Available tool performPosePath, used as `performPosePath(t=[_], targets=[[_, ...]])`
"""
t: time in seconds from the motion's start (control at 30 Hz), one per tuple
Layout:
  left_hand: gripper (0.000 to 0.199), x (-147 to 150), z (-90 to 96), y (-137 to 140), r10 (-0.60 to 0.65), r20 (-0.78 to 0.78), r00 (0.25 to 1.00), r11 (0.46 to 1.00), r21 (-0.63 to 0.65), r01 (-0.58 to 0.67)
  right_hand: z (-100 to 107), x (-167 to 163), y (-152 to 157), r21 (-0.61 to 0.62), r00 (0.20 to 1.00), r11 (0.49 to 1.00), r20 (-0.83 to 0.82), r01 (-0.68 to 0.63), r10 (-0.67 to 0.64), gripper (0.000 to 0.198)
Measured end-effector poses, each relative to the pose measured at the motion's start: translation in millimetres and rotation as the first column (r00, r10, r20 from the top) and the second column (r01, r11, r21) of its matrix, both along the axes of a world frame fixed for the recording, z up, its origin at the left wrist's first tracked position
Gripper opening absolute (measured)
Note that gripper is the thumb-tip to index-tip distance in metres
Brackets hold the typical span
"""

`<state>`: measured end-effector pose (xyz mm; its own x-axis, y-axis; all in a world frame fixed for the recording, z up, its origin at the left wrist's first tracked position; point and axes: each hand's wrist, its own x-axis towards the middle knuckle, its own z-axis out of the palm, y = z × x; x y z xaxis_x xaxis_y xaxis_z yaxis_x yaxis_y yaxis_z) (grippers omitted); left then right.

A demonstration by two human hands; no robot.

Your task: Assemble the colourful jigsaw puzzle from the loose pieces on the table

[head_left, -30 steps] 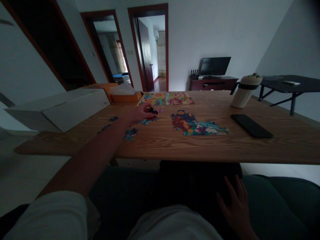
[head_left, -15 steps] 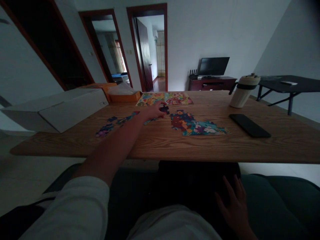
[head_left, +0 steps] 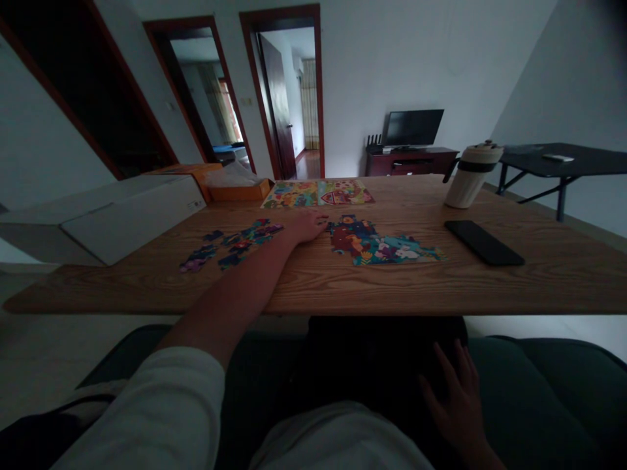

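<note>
While our left hand (head_left: 306, 226) is at the left edge of the partly joined puzzle (head_left: 366, 244), fingers curled, we cannot tell whether it pinches a piece. Our right hand (head_left: 456, 405) lies on the dark lap (head_left: 372, 356), fingers spread. On our wooden table (head_left: 392, 290), loose pieces (head_left: 242, 237) lie left, a flat black object (head_left: 482, 243) right, and a colourful sheet (head_left: 318, 193) beyond.

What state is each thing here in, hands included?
Jigsaw puzzle: partly assembled
Left-side puzzle pieces: grouped, apart from the assembled section
Left hand: fingers bent, by the assembled section; grip unclear
Right hand: open, fingers spread
Tumbler: lid on
Orange box: open, plastic inside
Black phone-like slab: lying flat
Television: screen dark
Wooden door: open
</note>
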<state>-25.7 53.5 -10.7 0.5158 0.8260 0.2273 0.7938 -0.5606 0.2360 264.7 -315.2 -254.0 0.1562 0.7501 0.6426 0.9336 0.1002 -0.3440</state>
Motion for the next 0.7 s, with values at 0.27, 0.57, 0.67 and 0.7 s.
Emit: performPosePath(t=[0.27, 0.57, 0.67, 0.7], targets=[[0.038, 4, -3.2, -1, 0.003, -0.136, 0.991, 1.0, 0.023, 0.0, 3, -2, -1, -0.001, 1.0, 1.0, -0.013, 0.0, 0.0, 0.076], [0.036, 3, -6.2, 10, 0.026, -0.07, 0.997, 0.999, -0.026, -0.028, 0, 1, -1, -0.001, 1.0, 1.0, 0.0, 0.002, -0.002, 0.077], [0.036, 3, -7.1, 13, 0.02, -0.056, 0.998, 0.999, -0.024, -0.021, 1, 0, -1, 0.008, 1.0, 1.0, -0.001, -0.005, 0.005, 0.076], [0.036, 3, -7.0, 13, 0.013, -0.05, 0.999, 1.0, -0.024, -0.014, 1, 0, -1, 0.017, 1.0, 1.0, -0.003, -0.006, 0.006, 0.076]])
